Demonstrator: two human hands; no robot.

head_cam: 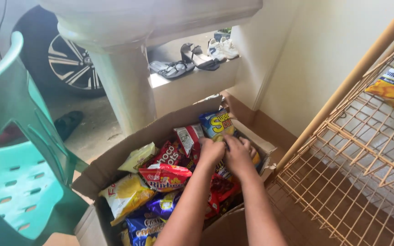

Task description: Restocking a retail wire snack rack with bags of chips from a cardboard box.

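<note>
Blue-and-yellow snack bag point(216, 124) (red ones beside), brown cardboard box point(115, 157), green chair point(19, 182)

A cream wall point(334, 54) fills 1 to 2 o'clock, daylight falling across it. At 9 o'clock stands a green plastic chair point(19, 173). A pale pillar point(124, 86) rises at 11 o'clock, with a car wheel point(69, 64) behind it. On a ledge point(192, 84) at 12 o'clock lie what look like 3 pairs of shoes point(197, 57). A tan wire rack point(365, 155) stands at 3 o'clock.
</note>
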